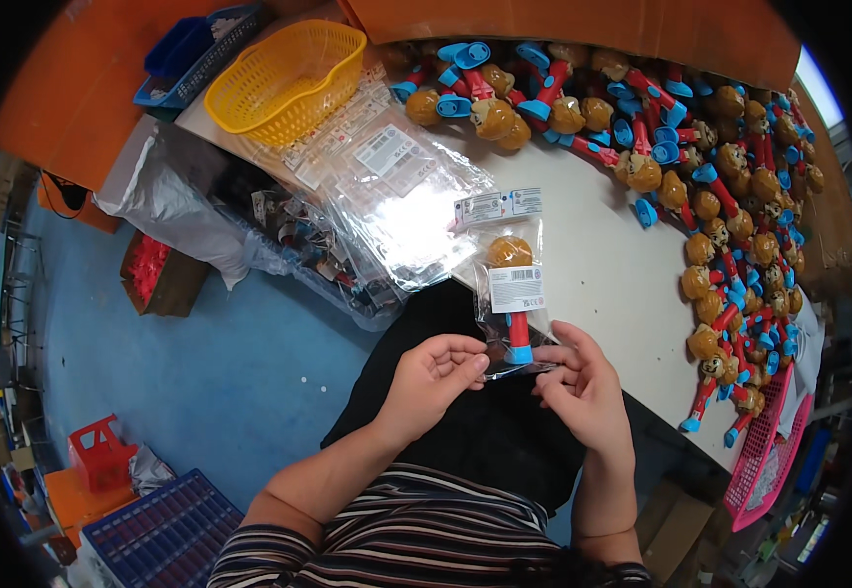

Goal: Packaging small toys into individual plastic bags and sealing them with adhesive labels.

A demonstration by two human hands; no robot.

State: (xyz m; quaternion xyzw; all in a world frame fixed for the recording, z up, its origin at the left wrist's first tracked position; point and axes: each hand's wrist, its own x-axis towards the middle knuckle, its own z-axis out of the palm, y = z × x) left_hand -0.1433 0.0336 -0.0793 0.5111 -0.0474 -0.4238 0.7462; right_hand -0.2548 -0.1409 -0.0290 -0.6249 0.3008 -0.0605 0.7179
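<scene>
A transparent plastic bag (534,235) with a printed header strip lies at the near edge of the white table, its bottom end reaching over my lap. Inside it is a toy (518,328) with a round brown head, a red stem and a blue foot; a white label covers its middle. My left hand (443,377) pinches the bag's lower left corner between thumb and curled fingers. At the lower right corner, my right hand (581,382) has its fingers bent around the bag's edge, beside the blue foot.
A large heap of unbagged toys (730,235) fills the table's far and right sides. Flat empty bags (387,186) are stacked left of my work, below a yellow basket (284,83). A pink basket (769,461) stands at the right edge; a box of red pieces (156,274) is on the floor.
</scene>
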